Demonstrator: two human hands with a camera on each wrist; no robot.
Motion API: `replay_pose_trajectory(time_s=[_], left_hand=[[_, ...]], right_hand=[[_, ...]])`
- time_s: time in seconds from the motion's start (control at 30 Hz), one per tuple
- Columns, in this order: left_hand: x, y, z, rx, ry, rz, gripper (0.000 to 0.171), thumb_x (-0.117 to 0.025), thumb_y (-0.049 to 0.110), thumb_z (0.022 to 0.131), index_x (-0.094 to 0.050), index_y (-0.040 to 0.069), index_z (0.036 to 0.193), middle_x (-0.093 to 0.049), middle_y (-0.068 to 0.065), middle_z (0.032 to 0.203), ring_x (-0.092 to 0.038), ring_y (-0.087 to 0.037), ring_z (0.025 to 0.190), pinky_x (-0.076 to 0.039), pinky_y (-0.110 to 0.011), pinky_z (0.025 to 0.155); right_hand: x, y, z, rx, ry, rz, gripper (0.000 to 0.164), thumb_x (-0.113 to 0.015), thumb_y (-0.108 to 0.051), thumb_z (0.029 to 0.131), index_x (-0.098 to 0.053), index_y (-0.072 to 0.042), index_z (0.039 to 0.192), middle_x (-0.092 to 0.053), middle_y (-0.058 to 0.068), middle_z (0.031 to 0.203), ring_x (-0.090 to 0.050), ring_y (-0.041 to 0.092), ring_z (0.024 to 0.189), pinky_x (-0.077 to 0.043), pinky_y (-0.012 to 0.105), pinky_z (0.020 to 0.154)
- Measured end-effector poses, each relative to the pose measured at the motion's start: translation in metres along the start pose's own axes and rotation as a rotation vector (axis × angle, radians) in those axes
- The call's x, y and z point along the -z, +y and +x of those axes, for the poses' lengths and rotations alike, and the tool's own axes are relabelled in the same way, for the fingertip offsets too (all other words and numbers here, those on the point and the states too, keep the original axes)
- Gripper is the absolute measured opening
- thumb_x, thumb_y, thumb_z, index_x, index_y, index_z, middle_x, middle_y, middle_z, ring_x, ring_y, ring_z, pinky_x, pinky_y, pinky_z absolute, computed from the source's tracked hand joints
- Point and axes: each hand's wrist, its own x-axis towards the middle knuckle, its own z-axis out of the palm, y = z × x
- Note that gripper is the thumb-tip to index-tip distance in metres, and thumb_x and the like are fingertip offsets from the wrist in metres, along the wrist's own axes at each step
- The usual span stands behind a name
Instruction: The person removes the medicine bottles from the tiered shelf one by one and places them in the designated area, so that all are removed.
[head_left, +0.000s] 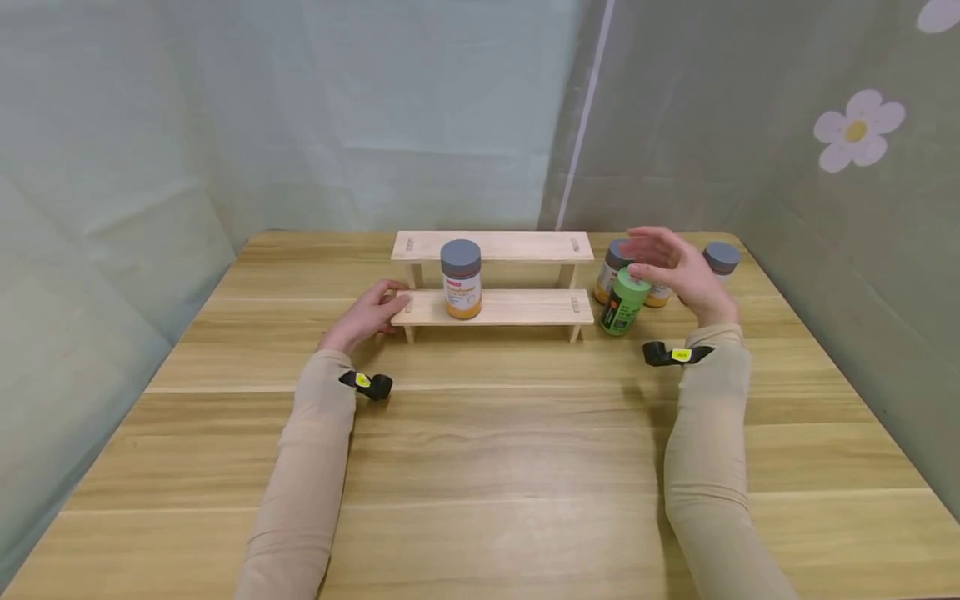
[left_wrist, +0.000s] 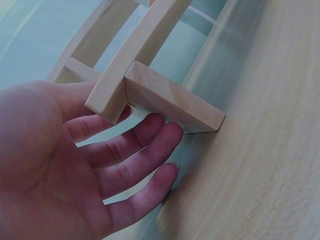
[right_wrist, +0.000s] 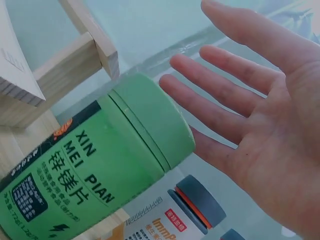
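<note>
A two-tier wooden shelf [head_left: 517, 307] stands toward the back of the table. My left hand [head_left: 370, 314] grips the left end of its lower board, thumb on top. In the left wrist view the fingers [left_wrist: 145, 172] curl beneath the board [left_wrist: 135, 55], beside its leg [left_wrist: 172, 97]. A grey-lidded jar [head_left: 461, 279] stands on the lower board, left of centre. To the shelf's right is a green bottle [head_left: 625, 307]. Above and behind its cap is my right hand [head_left: 686, 275], fingers extended and loosely spread, holding nothing. The right wrist view shows the green bottle [right_wrist: 105, 160] close up.
Behind the green bottle stand more grey-lidded jars, one at its left [head_left: 611, 271], one partly covered by the right hand [head_left: 657, 296], and one farther right [head_left: 722, 260]. The wooden table [head_left: 510, 467] meets pale curtains [head_left: 360, 117] at the back and sides.
</note>
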Motion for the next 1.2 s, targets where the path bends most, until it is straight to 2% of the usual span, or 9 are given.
replay_pose_trajectory(time_s=[0.23,0.53,0.63,0.77,0.97,1.2], left_hand=[[-0.001,0.001,-0.002,-0.006,0.012,-0.013,0.048,-0.043,0.029,0.104,-0.034,0.002,0.142,-0.056,-0.024,0.12,-0.056,-0.003,0.077,-0.049,-0.025,0.071],[-0.003,0.0,0.001,0.011,0.01,0.012,0.049,-0.043,0.031,0.104,-0.033,0.004,0.143,-0.054,-0.026,0.124,-0.056,-0.008,0.085,-0.05,-0.025,0.072],[-0.003,0.0,0.004,0.007,0.014,0.017,0.049,-0.043,0.031,0.104,-0.034,0.003,0.143,-0.054,-0.024,0.122,-0.056,-0.008,0.085,-0.05,-0.025,0.072],[-0.005,0.0,0.006,0.0,0.015,0.014,0.048,-0.043,0.031,0.104,-0.034,0.003,0.142,-0.054,-0.024,0.121,-0.056,-0.008,0.084,-0.049,-0.024,0.072],[-0.008,0.0,0.007,0.009,0.012,0.023,0.048,-0.042,0.032,0.104,-0.034,0.004,0.142,-0.053,-0.027,0.126,-0.057,-0.012,0.089,-0.049,-0.024,0.073],[-0.009,0.002,0.009,0.016,0.009,0.024,0.048,-0.042,0.031,0.104,-0.034,0.004,0.143,-0.053,-0.027,0.128,-0.056,-0.013,0.09,-0.048,-0.024,0.073]], right_hand=[[-0.008,-0.006,0.006,0.018,0.021,0.039,0.048,-0.065,-0.008,0.092,-0.05,-0.013,0.137,-0.061,0.009,0.129,-0.059,0.009,0.114,-0.048,0.015,0.089],[-0.02,-0.014,0.012,-0.019,0.01,-0.022,0.048,-0.066,-0.013,0.092,-0.05,-0.016,0.137,-0.063,0.005,0.126,-0.059,0.014,0.116,-0.049,0.016,0.088],[-0.023,-0.015,0.014,-0.006,-0.009,-0.029,0.048,-0.066,-0.013,0.092,-0.049,-0.014,0.138,-0.06,0.012,0.128,-0.059,0.015,0.117,-0.049,0.017,0.088],[-0.026,-0.014,0.017,0.005,-0.034,-0.022,0.051,-0.065,-0.013,0.093,-0.046,-0.006,0.139,-0.058,0.019,0.13,-0.059,0.013,0.115,-0.049,0.017,0.089],[-0.03,-0.011,0.02,0.0,-0.07,-0.023,0.053,-0.066,-0.014,0.093,-0.044,-0.001,0.14,-0.062,0.012,0.128,-0.06,0.005,0.111,-0.049,0.016,0.09],[-0.035,-0.008,0.025,0.045,-0.084,-0.001,0.049,-0.064,-0.01,0.093,-0.046,0.0,0.137,-0.063,0.01,0.125,-0.061,0.009,0.112,-0.05,0.018,0.089]])
